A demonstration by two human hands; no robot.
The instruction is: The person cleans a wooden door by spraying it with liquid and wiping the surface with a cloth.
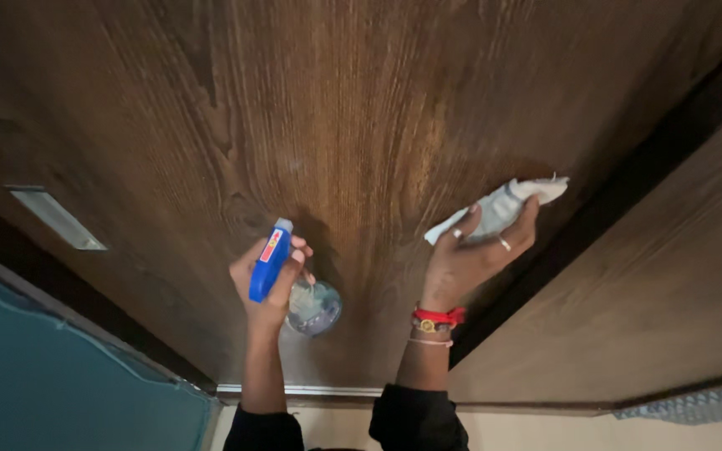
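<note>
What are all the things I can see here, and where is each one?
Wooden door: one, dark brown grain, fills most of the view.
Metal plate: one, silver, set in the door at the left.
Second wooden panel: one, brown, at the right past a dark gap.
Wall: one, teal, lower left.
Spray bottle: one, clear with a blue trigger head, held near the door's middle.
Cloth: one, white, crumpled, pressed against the door.
Bracelets: red and thin pale bands, on the right wrist.
Rings: two, silver, on the right fingers.
Sleeves: two, black, bottom edge.
Left hand: grips the spray bottle.
Right hand: holds the cloth to the door.
</note>
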